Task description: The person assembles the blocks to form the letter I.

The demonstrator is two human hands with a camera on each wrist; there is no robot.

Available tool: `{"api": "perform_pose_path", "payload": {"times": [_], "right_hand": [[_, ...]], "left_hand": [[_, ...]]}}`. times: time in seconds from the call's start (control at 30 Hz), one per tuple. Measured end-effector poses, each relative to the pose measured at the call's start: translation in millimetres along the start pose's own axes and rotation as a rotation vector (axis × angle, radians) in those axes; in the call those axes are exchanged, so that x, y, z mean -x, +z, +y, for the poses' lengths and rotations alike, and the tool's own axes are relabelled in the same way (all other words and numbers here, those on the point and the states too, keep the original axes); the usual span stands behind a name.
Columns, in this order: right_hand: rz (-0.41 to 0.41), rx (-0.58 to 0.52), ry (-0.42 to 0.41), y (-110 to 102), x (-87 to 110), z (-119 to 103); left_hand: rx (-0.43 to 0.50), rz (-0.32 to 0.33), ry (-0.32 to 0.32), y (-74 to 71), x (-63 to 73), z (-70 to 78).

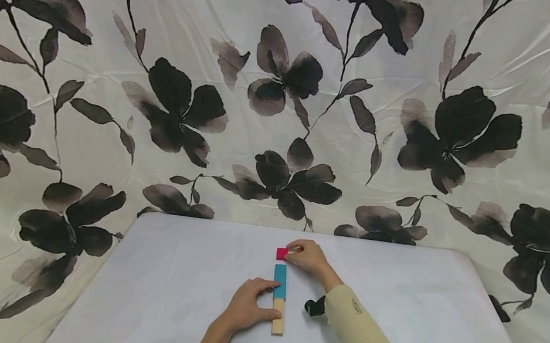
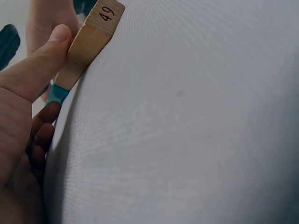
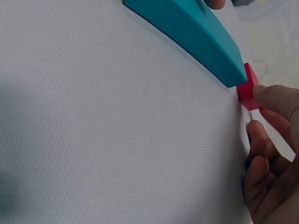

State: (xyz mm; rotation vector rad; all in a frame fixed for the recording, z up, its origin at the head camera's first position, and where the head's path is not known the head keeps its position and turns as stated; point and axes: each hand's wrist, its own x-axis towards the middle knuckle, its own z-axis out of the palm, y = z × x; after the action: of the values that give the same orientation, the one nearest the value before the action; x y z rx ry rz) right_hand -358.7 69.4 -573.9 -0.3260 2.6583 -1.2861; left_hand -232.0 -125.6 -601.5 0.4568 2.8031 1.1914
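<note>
A teal block (image 1: 280, 282) and a plain wooden block (image 1: 278, 317) lie end to end in a line on the white tabletop. My left hand (image 1: 246, 308) rests against them, index fingertip on the teal block and thumb (image 2: 57, 39) on the wooden one. The wooden block's end carries the number 49 in the left wrist view. Just past the teal block's far end is a small red block (image 1: 281, 254), separated from it by a narrow gap. My right hand (image 1: 309, 258) pinches this red block between thumb (image 3: 275, 99) and fingers.
The white table (image 1: 174, 275) has a back edge close beyond the red block. Behind it hangs a pale cloth (image 1: 238, 130) with dark flowers. Black wrist-worn pieces (image 1: 315, 306) show beside both sleeves.
</note>
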Motion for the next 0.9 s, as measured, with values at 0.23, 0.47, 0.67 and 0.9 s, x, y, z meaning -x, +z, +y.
{"api": "perform_pose_path", "payload": {"times": [0.23, 0.47, 0.67, 0.9], "right_hand": [[0.006, 0.004, 0.004, 0.1, 1.1, 0.7], [0.03, -0.005, 0.001, 2.5, 0.8, 6.0], [0.023, -0.004, -0.034, 3.8, 1.3, 7.0], [0.032, 0.029, -0.028, 4.4, 1.4, 4.7]], "left_hand": [[-0.01, -0.002, 0.001, 1.0, 0.3, 2.3], [-0.004, -0.015, 0.003, 0.8, 1.6, 3.4], [-0.004, -0.021, -0.012, 0.1, 1.2, 1.9], [-0.004, -0.016, -0.007, 0.2, 1.1, 1.6]]}}
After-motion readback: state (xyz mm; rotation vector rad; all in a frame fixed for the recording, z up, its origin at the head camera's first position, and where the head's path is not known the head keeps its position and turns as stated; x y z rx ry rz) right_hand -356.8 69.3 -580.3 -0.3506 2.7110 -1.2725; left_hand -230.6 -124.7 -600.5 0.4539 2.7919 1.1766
